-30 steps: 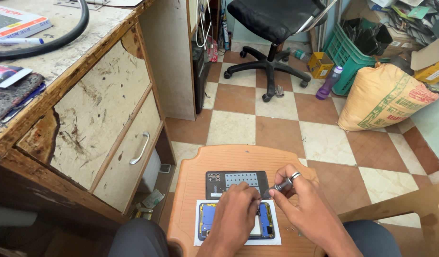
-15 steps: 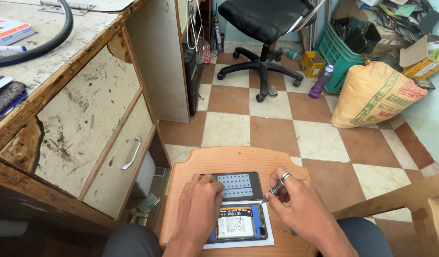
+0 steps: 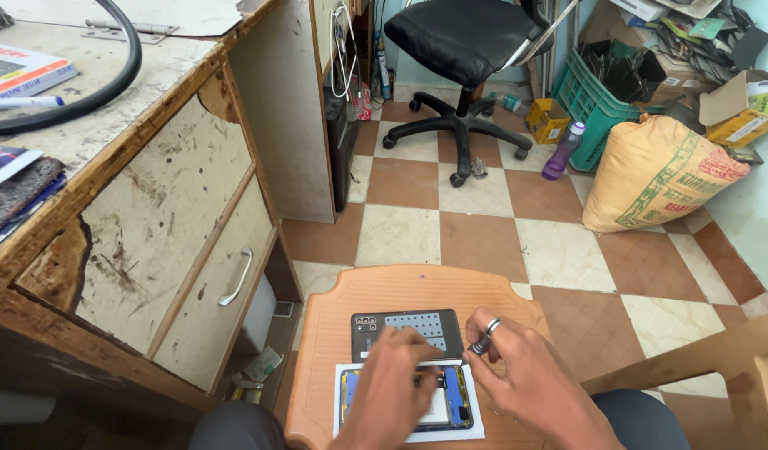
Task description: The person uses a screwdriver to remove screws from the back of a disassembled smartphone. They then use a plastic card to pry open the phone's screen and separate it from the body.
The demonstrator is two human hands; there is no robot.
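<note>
While the opened phone lies on white paper on the small orange table, its black back cover already off and set just beyond, inner work looks unfinished; left hand presses down, blurred, its grip unclear; right hand pinches a slim metal tool.

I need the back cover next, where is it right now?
The back cover lies on the orange stool, low in the head view, just beyond the opened phone and touching the left hand.
</note>
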